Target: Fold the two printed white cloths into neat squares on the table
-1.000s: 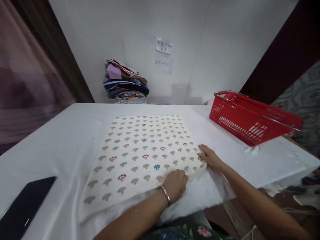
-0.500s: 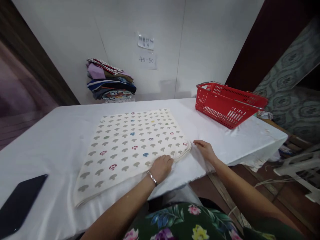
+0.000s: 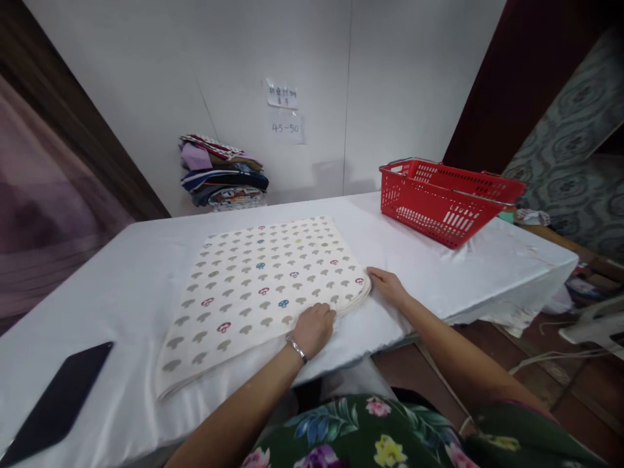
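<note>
A cream cloth printed with grey and a few coloured mushrooms lies flat on the table, folded into layers whose edges show along the near side. My left hand, with a silver bracelet at the wrist, rests at the middle of the cloth's near edge, fingers curled over it. At the near right corner my right hand has its fingers closed on the rounded edge of the cloth. The undersides of both hands are hidden.
The table has a white cover. A red plastic basket stands at its back right. A pile of folded fabrics is by the wall at the back left. A dark flat tablet-like object lies at the front left.
My right hand has moved left, from just beside the cloth's near right corner onto it, and its fingers have closed there. My left hand has stayed at the near edge.
</note>
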The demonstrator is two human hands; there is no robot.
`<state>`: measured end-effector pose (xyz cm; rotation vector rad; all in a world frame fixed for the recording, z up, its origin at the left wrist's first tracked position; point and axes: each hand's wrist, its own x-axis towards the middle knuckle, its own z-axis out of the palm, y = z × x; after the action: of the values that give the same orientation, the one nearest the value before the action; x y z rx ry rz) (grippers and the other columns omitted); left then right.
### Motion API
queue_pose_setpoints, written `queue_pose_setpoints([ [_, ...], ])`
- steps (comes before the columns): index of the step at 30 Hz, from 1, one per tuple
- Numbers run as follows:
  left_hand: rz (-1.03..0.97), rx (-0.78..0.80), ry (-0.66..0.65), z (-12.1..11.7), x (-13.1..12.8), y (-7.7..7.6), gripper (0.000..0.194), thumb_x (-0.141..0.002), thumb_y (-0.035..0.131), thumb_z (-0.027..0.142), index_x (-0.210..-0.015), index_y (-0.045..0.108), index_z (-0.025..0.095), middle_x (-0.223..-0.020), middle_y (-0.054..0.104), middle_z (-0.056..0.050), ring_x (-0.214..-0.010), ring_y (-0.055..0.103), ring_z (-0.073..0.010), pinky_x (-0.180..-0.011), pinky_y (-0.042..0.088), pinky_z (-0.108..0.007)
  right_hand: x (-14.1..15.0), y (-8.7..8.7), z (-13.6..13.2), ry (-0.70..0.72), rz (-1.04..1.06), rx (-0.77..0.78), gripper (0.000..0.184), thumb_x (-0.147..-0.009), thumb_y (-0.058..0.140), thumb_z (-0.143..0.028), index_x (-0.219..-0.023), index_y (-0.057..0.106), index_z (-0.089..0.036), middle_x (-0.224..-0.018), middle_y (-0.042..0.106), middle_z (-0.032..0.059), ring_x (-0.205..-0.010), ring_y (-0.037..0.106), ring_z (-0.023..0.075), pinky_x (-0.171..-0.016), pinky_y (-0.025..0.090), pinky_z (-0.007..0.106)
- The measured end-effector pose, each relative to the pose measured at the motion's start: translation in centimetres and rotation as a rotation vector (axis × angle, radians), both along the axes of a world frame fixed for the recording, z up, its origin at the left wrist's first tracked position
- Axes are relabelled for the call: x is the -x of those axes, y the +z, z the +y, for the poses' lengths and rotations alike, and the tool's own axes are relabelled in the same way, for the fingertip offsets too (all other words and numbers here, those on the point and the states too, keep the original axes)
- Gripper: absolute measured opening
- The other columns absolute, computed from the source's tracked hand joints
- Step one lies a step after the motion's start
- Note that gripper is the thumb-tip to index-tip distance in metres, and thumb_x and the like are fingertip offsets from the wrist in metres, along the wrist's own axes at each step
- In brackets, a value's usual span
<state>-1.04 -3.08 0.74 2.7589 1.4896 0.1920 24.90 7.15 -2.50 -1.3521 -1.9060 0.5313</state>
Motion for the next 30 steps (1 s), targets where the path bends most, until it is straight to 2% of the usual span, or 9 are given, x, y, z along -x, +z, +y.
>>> queue_pose_setpoints([
  [3, -0.039, 0.019, 0.005, 0.2, 0.2, 0.0, 0.019, -0.084, 0.043, 0.013, -0.096, 0.058, 0.017, -0.093, 0.058, -0.007, -0.088, 0.053, -0.0197, -0.077, 0.044, -0.033, -0.6, -0.3, -0.6, -0.031, 0.009, -0.083, 0.035, -0.082, 0.042, -0.019, -0.108, 0.065, -0.025, -0.112, 0.065, 0.0027, -0.106, 0.059, 0.0215, -0.097, 0.045, 0.043],
  [8, -0.141, 0.076, 0.037, 0.6, 0.5, 0.0, 0.019, -0.083, 0.046, 0.016, -0.097, 0.059, 0.020, -0.093, 0.058, -0.005, -0.090, 0.054, -0.0180, -0.078, 0.043, -0.030, -0.1, 0.0, -2.3, 0.276, -0.159, -0.301, 0.050, -0.076, 0.042, -0.006, -0.121, 0.055, -0.023, -0.124, 0.058, 0.0047, -0.125, 0.043, 0.0213, -0.103, 0.038, 0.046],
  [10, -0.196, 0.110, 0.078, 0.8, 0.7, 0.1, 0.020, -0.083, 0.047, 0.017, -0.097, 0.061, 0.021, -0.092, 0.059, -0.004, -0.090, 0.055, -0.0170, -0.078, 0.043, -0.028, 0.2, 0.2, -2.6, 0.338, -0.222, -0.339, 0.053, -0.076, 0.044, -0.005, -0.125, 0.051, -0.023, -0.124, 0.057, 0.0062, -0.126, 0.041, 0.0224, -0.102, 0.039, 0.047],
  [17, -0.371, 0.248, 0.213, 1.7, 1.0, 0.5, 0.025, -0.082, 0.047, 0.022, -0.100, 0.064, 0.022, -0.093, 0.064, -0.002, -0.087, 0.059, -0.0157, -0.077, 0.043, -0.027, 0.8, 0.6, -2.2, 0.314, -0.356, -0.414, 0.041, -0.081, 0.051, -0.014, -0.122, 0.051, -0.018, -0.116, 0.059, 0.0120, -0.117, 0.048, 0.0258, -0.095, 0.042, 0.047],
  [23, -0.397, 0.333, 0.240, 2.1, 0.8, 1.3, 0.025, -0.080, 0.048, 0.021, -0.097, 0.066, 0.023, -0.093, 0.066, 0.000, -0.087, 0.059, -0.0155, -0.077, 0.043, -0.026, 1.4, 1.4, -2.5, 0.339, -0.419, -0.511, 0.026, -0.085, 0.051, -0.020, -0.110, 0.057, -0.018, -0.108, 0.062, 0.0117, -0.104, 0.054, 0.0242, -0.088, 0.044, 0.043],
  [26, -0.382, 0.303, 0.232, 1.7, 0.7, 1.2, 0.024, -0.081, 0.049, 0.023, -0.099, 0.065, 0.023, -0.095, 0.065, -0.001, -0.088, 0.058, -0.0159, -0.078, 0.043, -0.027, 1.2, 1.6, -2.7, 0.360, -0.430, -0.483, 0.020, -0.086, 0.051, -0.018, -0.103, 0.061, -0.020, -0.103, 0.064, 0.0097, -0.100, 0.056, 0.0224, -0.084, 0.044, 0.041],
  [30, -0.293, 0.159, 0.160, 0.8, 0.3, 0.6, 0.024, -0.082, 0.050, 0.025, -0.104, 0.061, 0.023, -0.098, 0.061, -0.003, -0.092, 0.056, -0.0174, -0.080, 0.043, -0.029, 0.7, 1.4, -2.8, 0.369, -0.423, -0.433, 0.019, -0.086, 0.051, -0.019, -0.102, 0.062, -0.021, -0.102, 0.065, 0.0088, -0.100, 0.056, 0.0217, -0.084, 0.043, 0.040],
])
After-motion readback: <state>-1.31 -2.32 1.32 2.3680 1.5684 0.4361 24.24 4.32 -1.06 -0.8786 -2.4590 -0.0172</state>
